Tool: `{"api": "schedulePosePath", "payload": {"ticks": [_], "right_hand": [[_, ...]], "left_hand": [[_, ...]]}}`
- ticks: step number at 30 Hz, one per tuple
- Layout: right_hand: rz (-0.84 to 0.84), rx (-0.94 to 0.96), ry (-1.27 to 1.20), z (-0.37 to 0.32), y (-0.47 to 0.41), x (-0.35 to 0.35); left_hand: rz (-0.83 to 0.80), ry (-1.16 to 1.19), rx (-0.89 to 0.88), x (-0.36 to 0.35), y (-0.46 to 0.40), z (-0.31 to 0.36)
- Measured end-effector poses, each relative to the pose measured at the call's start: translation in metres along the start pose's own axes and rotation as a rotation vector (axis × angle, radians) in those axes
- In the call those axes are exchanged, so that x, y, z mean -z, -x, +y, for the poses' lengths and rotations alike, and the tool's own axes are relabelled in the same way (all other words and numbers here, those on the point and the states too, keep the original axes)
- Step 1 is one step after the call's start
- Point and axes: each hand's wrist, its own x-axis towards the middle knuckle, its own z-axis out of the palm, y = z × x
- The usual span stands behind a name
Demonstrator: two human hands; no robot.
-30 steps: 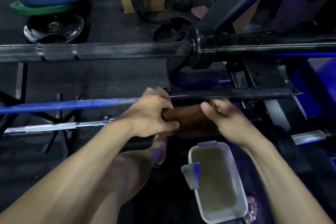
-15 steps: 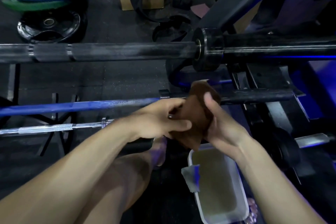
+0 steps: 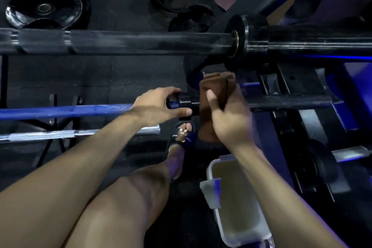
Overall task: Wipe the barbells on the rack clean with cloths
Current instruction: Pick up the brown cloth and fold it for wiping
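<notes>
From the head camera, the blue bar (image 3: 64, 111) runs off the frame at 9 o'clock, and its collar (image 3: 184, 102) is half hidden by the left hand (image 3: 159, 106), which grips it. The right hand (image 3: 229, 123) grasps a folded brown cloth (image 3: 211, 94) against the black sleeve (image 3: 287, 101) at center. A white tub (image 3: 237, 207) sits at 5 o'clock, cut off below. Open floor (image 3: 80, 78) lies between the 2 upper bars.
</notes>
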Motion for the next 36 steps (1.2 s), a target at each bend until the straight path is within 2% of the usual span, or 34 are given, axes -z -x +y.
{"api": "schedulePosePath", "payload": {"ticks": [5,7,9,12,15,17,20,22,25,28,30,33,36], "right_hand": [[-0.238,0.060,0.380,-0.028,-0.011,-0.026],[-0.265,0.088,0.567,-0.025,-0.016,-0.023],[-0.228,0.047,0.700,-0.010,-0.027,-0.003],[-0.050,-0.090,0.740,0.023,-0.040,0.042],[0.017,-0.146,0.804,0.031,-0.039,0.052],[-0.012,-0.111,0.773,0.015,-0.032,0.028],[-0.196,-0.013,0.550,-0.022,-0.012,-0.020],[-0.259,0.066,0.452,-0.029,-0.005,-0.030],[-0.220,0.093,0.543,-0.004,-0.016,-0.006],[0.001,-0.074,0.582,0.027,-0.037,0.033],[0.080,-0.179,0.594,0.037,-0.051,0.050],[0.037,-0.205,0.579,0.023,-0.053,0.036],[-0.169,-0.052,0.400,-0.013,-0.031,-0.013]], "left_hand": [[0.010,0.013,-0.040,0.000,0.000,-0.001],[0.046,0.008,-0.032,-0.001,0.001,-0.002],[0.062,0.012,-0.023,-0.003,0.001,-0.004],[0.055,0.030,-0.010,-0.005,0.000,-0.005],[0.043,0.038,-0.016,-0.004,-0.002,-0.005],[0.056,0.043,-0.020,-0.005,-0.001,-0.005],[0.088,0.020,-0.034,-0.006,0.000,-0.003],[0.120,0.008,-0.044,-0.007,0.001,-0.002],[0.118,0.027,-0.040,-0.007,0.002,-0.004],[0.095,0.038,-0.049,-0.007,0.003,-0.002],[0.051,0.038,-0.043,-0.008,0.003,0.003],[-0.014,0.020,0.011,-0.005,0.002,0.010],[-0.033,-0.041,0.027,-0.005,0.002,0.014]]}}
